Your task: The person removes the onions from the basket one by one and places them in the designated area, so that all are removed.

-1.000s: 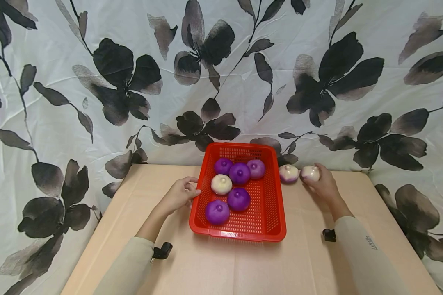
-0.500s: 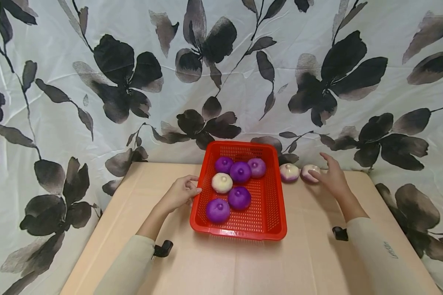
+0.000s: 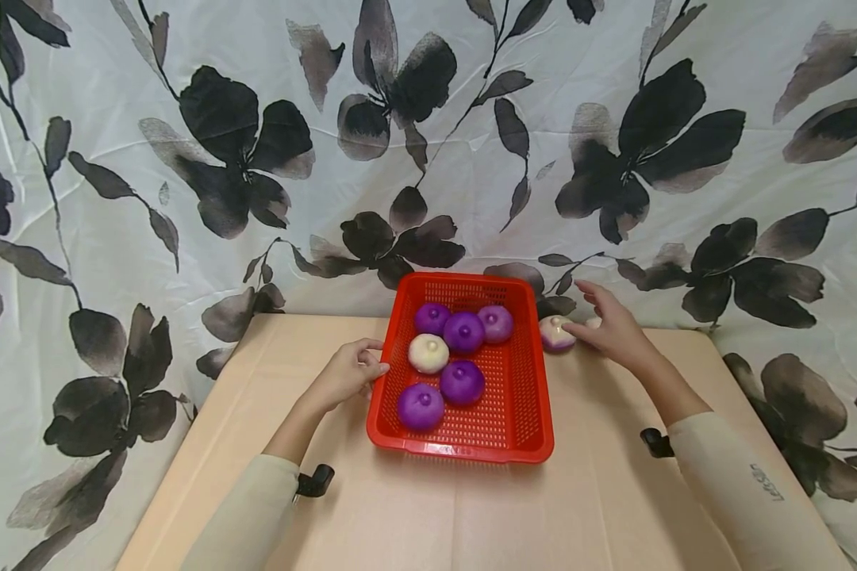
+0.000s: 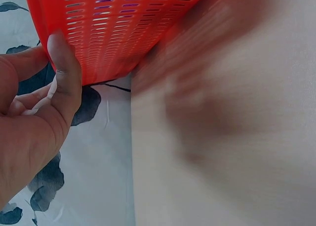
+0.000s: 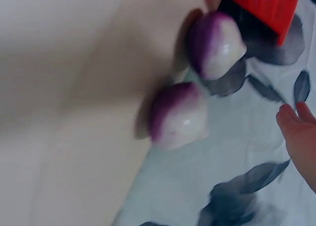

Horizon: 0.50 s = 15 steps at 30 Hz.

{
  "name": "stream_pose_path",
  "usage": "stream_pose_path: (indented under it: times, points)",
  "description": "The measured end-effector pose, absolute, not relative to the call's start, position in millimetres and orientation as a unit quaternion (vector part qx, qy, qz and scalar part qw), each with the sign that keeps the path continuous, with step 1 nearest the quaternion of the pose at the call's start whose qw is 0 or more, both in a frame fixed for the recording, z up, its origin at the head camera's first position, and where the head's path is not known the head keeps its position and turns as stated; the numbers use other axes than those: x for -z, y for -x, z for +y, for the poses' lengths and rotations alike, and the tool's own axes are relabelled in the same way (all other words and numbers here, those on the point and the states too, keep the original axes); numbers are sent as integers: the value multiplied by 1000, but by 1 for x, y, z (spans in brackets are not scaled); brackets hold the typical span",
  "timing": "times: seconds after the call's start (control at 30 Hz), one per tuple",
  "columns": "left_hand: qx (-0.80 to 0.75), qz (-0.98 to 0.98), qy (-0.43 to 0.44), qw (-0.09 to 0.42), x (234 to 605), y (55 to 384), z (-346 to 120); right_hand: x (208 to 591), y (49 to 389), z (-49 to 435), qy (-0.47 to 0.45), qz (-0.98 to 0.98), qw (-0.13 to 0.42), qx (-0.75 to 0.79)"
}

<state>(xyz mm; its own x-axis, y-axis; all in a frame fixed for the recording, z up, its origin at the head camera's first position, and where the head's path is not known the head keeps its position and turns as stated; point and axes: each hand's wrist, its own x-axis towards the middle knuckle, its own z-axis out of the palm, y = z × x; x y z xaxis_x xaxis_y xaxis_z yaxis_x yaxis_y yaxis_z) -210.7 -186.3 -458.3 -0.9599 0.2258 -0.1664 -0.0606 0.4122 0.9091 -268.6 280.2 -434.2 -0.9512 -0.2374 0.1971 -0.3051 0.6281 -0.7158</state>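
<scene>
A red perforated plastic basket (image 3: 498, 420) holds several smooth purple onion-like balls (image 3: 464, 333) and a cream one (image 3: 428, 354), each with a small nub. My left hand (image 3: 346, 371) grips its left rim; the left wrist view shows the thumb (image 4: 66, 70) against the rim and fingers behind. Right of the basket, two purple-and-white onion-like balls (image 5: 217, 45) sit side by side at the table's back edge. My right hand (image 3: 614, 329) hovers over them with fingers spread, holding nothing. In the head view it mostly hides the outer ball (image 5: 178, 116).
The pale wooden table (image 3: 428, 515) runs up to a hanging white cloth (image 3: 500, 198) printed with dark flowers, close behind the basket. Black wrist cameras (image 3: 316, 480) sit at both cuffs.
My right hand has let go of the outer purple-and-white ball, lifted away, then swung left towards the ball nearer the basket. The left hand and the basket stay in place.
</scene>
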Motion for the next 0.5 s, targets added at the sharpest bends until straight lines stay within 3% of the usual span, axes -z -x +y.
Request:
stream_pose_path:
  times: [0.5]
  points:
    - [-537,832,-53,128,458,210,-186,420,261,212,-231,-879,-14,-417]
